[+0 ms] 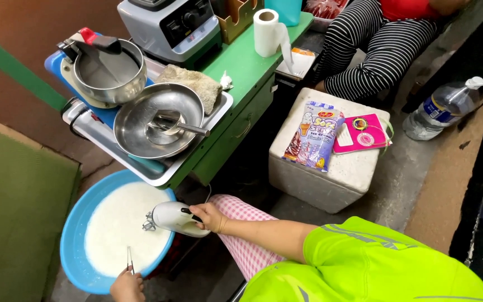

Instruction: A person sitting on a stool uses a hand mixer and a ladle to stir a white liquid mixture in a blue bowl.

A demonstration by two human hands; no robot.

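A blue basin on the floor holds a white liquid. My right hand grips the handle of a white electric hand mixer, whose metal beaters hang just over the liquid at the basin's right side. My left hand, at the bottom edge, holds a thin metal utensil that stands in the liquid. My pink checked trouser leg lies under my right arm.
Beside the basin stands a green table with a steel tray, two steel bowls, a grey cloth, a blender base and a paper roll. A white foam box carries a powder packet and a pink card. A person in striped trousers sits behind it, next to a water bottle.
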